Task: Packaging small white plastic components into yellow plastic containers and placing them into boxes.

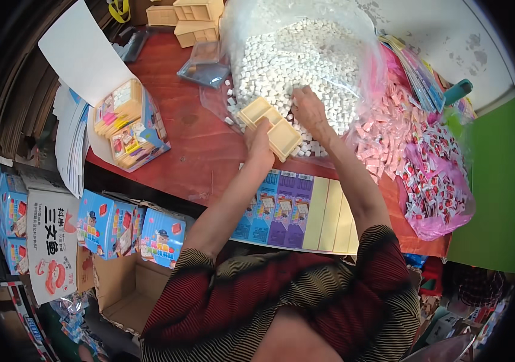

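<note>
My left hand (260, 145) grips a cream plastic tray (284, 140) with several compartments, holding it tilted over the near edge of the white pile. No pieces show in its compartments. Just right of the tray, my right hand (310, 111) reaches into a heap of small white pieces (293, 54) in a large clear plastic bag (233, 27). Its fingers are curled down among the pieces, and what they hold is hidden.
An open display box (158, 123) with filled trays stands left on the red table (179, 139). Empty cream trays (197, 33) lie at the back. Pink packets (384, 133) and red-and-white packets (435, 175) are heaped right. Blue boxes (109, 223) and an open carton (130, 289) sit lower left.
</note>
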`<state>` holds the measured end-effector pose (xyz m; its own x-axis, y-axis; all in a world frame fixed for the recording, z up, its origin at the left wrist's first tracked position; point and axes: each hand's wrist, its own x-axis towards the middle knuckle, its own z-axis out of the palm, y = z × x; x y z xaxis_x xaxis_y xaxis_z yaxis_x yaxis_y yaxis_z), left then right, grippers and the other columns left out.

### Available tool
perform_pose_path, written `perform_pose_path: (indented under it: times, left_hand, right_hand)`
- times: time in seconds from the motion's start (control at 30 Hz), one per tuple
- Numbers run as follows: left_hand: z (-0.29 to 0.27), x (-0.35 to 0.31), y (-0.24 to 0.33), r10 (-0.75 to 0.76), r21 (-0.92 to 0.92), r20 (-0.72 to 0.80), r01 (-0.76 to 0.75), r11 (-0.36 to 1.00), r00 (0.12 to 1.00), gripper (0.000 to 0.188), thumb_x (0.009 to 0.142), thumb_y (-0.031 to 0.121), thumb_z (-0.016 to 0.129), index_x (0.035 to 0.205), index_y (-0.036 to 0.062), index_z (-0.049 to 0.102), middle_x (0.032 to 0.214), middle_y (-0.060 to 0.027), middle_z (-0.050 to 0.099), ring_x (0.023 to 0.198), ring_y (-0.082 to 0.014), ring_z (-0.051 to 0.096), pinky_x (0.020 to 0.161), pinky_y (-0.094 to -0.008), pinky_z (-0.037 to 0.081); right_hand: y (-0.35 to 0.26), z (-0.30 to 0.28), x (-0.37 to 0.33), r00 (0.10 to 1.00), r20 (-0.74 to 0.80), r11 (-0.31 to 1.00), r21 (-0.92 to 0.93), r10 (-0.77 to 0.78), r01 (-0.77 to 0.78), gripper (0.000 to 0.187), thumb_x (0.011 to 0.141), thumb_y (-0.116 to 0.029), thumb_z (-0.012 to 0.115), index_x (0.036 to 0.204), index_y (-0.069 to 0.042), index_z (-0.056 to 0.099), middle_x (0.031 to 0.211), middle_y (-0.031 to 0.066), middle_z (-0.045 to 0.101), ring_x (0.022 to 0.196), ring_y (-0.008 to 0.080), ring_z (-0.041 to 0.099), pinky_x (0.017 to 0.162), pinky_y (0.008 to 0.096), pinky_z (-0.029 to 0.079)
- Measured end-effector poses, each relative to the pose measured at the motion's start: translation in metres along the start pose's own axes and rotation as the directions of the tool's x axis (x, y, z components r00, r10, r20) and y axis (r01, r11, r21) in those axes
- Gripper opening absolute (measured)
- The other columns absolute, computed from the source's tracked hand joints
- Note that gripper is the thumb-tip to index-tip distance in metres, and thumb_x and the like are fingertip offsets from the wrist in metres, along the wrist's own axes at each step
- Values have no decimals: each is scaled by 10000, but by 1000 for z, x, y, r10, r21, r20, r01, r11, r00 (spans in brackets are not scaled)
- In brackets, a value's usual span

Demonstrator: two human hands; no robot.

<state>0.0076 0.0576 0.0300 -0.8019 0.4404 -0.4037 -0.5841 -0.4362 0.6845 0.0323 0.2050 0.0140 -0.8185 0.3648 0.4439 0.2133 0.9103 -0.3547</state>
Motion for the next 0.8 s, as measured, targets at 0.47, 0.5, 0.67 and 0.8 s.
perform_pose_path:
  times: [0.47,0.5,0.67,0.8]
  left_hand:
    - [49,28,-27,88,-44,-104,-92,995,991,275,805,100,418,1072,33,415,961,-104,503,846,-223,526,698,-352,461]
    - [50,30,-29,88,-77,-65,-93,993,994,274,785,102,427,1045,15,421,945,-109,502,816,-215,530,670,-329,457]
    - [51,50,-34,59,-113,-25,-62,992,998,274,762,100,430,1014,-6,432,926,-122,505,784,-221,541,644,-329,465]
    - [45,61,-30,-189,-272,21,187,944,982,301,804,152,364,1069,19,413,1005,-131,490,868,-258,519,737,-397,437]
  right_hand:
    - [-26,-17,-13,747,186,192,901,639,-388,175,696,-66,555,848,-80,471,596,21,507,459,74,450,331,196,310]
    - [-26,-15,-15,744,180,192,903,644,-385,175,696,-66,555,848,-80,471,596,21,507,459,74,450,331,196,310]
    - [-21,-11,-12,787,-35,243,959,616,-148,106,752,-99,533,845,-73,490,632,-1,511,489,25,405,406,166,306]
    - [-20,-25,-10,708,-4,159,976,706,-152,133,735,-89,541,849,-41,495,683,33,506,581,79,435,488,201,355]
